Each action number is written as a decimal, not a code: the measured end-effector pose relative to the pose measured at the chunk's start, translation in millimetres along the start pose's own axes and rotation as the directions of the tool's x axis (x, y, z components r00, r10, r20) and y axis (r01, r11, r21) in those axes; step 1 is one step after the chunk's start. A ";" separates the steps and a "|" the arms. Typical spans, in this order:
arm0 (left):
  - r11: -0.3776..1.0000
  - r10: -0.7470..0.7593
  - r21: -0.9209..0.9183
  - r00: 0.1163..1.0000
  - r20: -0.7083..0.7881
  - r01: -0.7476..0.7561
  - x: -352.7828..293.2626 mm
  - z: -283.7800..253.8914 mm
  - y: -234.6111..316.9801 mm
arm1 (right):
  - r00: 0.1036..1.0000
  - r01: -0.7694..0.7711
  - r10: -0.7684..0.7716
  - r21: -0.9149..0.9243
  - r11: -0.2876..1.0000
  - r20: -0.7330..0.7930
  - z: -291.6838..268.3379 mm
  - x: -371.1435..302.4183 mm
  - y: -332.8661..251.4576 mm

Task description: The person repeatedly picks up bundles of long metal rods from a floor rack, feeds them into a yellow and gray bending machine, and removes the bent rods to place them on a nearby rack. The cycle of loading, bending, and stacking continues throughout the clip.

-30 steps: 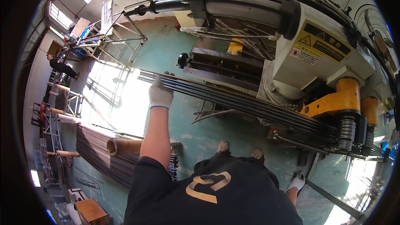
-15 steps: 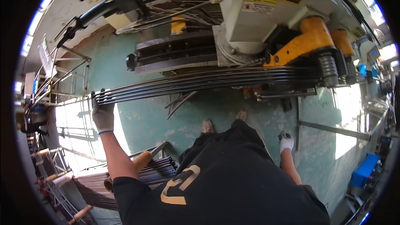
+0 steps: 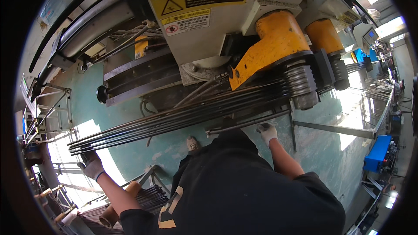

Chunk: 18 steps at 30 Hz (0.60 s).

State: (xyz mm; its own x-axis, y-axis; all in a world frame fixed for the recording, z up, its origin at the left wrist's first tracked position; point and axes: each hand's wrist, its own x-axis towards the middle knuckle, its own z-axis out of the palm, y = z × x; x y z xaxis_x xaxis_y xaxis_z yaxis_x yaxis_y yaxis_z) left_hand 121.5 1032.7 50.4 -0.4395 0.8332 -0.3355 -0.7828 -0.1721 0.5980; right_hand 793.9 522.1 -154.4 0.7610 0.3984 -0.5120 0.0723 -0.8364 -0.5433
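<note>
Several long dark metal rods (image 3: 174, 119) run side by side from the orange-armed machine out to the left. My left hand (image 3: 92, 166), in a light glove with dark fingers, is just below their left ends. Its thumb stands apart from the fingers, and the fingertips reach up to the rods; whether they touch is hard to see. My right hand (image 3: 267, 133), in a pale glove with dark fingertips, is beside a lower bar (image 3: 248, 123) near my body. Its fingers are curled, with nothing showing in them.
The machine's orange arms (image 3: 274, 45) and threaded cylinders (image 3: 301, 87) stand over the rods' right part. Bundled rods (image 3: 150, 200) lie on a rack at lower left, beside a brown roller (image 3: 117, 204). A metal frame bar (image 3: 335, 129) and a blue box (image 3: 377, 153) are at right.
My view has shifted rightward and closer to the machine. My left hand has loosened from the rod ends and dropped below them. My right hand has come up beside the lower bar.
</note>
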 end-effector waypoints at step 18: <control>0.753 -0.498 0.586 0.841 0.211 0.299 -235.7 -41.8 -245.7 | 0.972 0.234 -0.231 -0.157 0.959 0.042 -100.0 137.0 46.1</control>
State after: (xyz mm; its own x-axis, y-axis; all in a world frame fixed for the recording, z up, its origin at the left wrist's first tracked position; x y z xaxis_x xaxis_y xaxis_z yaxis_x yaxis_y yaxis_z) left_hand 399.0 856.6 -47.9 0.1129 0.8974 -0.4265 -0.4631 0.4273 0.7765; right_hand 966.0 500.4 -183.0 0.6960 0.5961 -0.4003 0.3490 -0.7681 -0.5369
